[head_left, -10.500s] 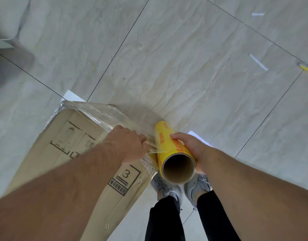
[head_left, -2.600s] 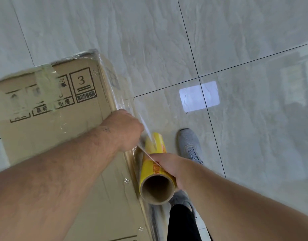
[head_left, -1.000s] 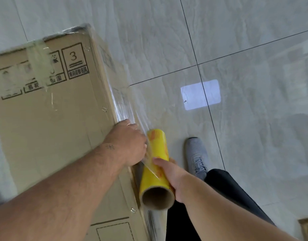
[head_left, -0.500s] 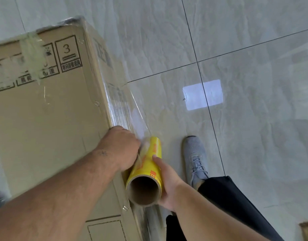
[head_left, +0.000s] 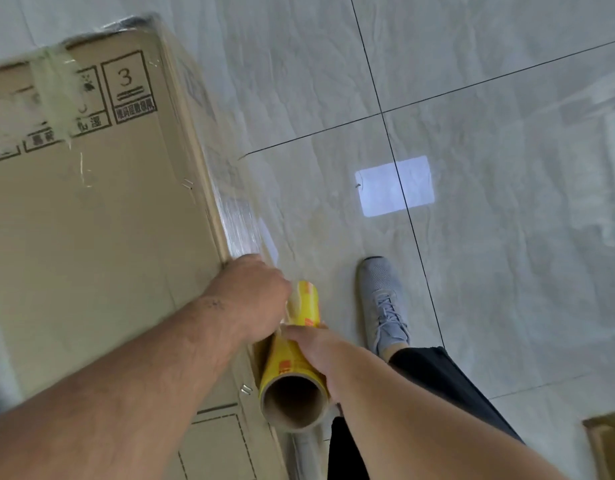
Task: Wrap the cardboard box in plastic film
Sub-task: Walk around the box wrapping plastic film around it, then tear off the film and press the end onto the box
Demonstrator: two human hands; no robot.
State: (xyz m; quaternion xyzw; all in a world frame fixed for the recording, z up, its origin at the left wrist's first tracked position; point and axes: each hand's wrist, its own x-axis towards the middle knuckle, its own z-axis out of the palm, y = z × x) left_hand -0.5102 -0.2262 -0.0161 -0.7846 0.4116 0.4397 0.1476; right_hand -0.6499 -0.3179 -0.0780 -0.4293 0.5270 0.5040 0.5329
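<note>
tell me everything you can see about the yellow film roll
The film roll is a yellow-labelled tube with orange print, wound on a brown cardboard core whose hollow open end faces the camera. It is tilted, lying close along the right edge of the cardboard box. The right hand grips its side; the left hand is at its far end beside the box edge. Clear film stretches from it along the box's side.
</note>
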